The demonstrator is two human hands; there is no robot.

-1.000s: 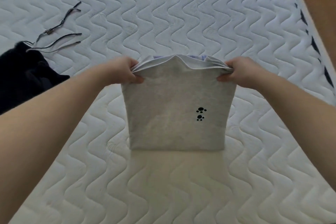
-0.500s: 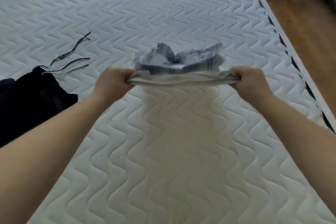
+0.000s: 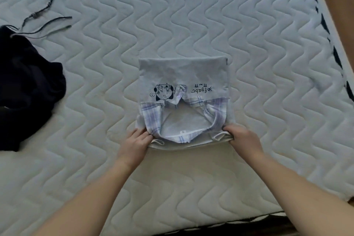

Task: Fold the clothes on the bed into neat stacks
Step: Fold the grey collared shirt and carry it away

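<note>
While both hands (image 3: 137, 141) (image 3: 242, 136) pinch its near corners, the folded shirt (image 3: 183, 74) lies flat, collar nearest

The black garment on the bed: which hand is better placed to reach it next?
The left hand. The black garment lies at the left side of the mattress, while the right hand grips the grey shirt on its far side.

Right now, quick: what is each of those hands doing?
Left hand: pinching the near left corner of the folded grey shirt.
Right hand: gripping the shirt's near right corner.
</note>
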